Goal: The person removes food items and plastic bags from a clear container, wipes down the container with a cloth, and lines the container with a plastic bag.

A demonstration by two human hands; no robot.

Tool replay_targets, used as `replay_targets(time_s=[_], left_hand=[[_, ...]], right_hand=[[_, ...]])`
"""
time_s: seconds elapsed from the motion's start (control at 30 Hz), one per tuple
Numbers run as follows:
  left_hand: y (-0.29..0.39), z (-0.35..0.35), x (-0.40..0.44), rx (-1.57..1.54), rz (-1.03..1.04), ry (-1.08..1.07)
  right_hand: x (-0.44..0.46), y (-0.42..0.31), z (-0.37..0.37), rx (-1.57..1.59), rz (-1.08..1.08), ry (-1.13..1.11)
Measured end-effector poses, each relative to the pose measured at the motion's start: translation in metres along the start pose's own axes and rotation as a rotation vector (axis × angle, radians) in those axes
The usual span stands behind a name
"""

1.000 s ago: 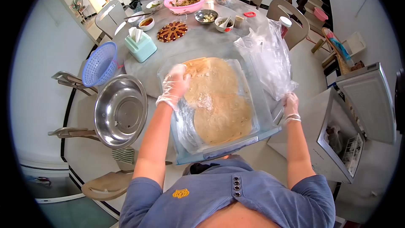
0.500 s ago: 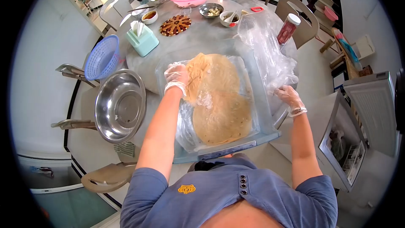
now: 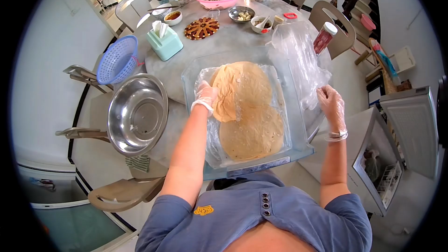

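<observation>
In a clear blue-tinted drawer-like tray [image 3: 305, 151] lie thin, round, tan sheets of food [image 3: 254, 133] on clear plastic. At their upper left, a wrinkled tan sheet [image 3: 225, 95] is folded over the stack. My left hand [image 3: 206, 96], in a clear disposable glove, has its fingers closed on that sheet's left edge. My right hand [image 3: 330, 107], gloved the same way, is raised beyond the tray's right side. Its fingers are pinched together at the lower end of a crumpled clear plastic sheet [image 3: 301, 56], which drapes over the table; the fingertips are partly hidden.
A steel basin [image 3: 158, 130] and a blue basket [image 3: 116, 60] stand left of the tray. Behind it are a tissue box [image 3: 165, 45], a round trivet [image 3: 201, 28], several bowls, a pink basin [image 3: 217, 3] and a lidded jar [image 3: 323, 42]. An open freezer [image 3: 368, 154] stands right.
My right hand has lifted and moved slightly right, its fingers drawing closer together. My left hand has moved down along the folded sheet's edge, and the view has shifted a little.
</observation>
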State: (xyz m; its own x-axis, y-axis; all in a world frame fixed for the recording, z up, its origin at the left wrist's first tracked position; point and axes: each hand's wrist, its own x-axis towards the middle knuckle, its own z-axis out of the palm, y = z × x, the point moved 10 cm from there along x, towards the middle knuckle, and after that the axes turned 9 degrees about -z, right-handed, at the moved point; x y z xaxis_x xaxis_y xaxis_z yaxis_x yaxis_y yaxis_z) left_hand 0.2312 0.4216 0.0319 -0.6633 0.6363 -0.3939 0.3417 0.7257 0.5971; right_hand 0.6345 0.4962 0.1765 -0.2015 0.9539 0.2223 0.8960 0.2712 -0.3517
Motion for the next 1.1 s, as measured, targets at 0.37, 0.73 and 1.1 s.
replay_targets(time_s=[0.37, 0.73, 1.1], left_hand=[[-0.013, 0.020, 0.000, -0.021, -0.029, -0.112], [-0.016, 0.013, 0.006, 0.044, 0.036, -0.069], [-0.018, 0.008, -0.007, 0.057, -0.010, -0.061]], right_hand=[[-0.020, -0.090, 0.185, 0.315, -0.256, -0.715], [-0.029, -0.070, 0.221, -0.121, -0.258, -0.725], [-0.023, -0.048, 0.221, 0.079, -0.124, -0.678]])
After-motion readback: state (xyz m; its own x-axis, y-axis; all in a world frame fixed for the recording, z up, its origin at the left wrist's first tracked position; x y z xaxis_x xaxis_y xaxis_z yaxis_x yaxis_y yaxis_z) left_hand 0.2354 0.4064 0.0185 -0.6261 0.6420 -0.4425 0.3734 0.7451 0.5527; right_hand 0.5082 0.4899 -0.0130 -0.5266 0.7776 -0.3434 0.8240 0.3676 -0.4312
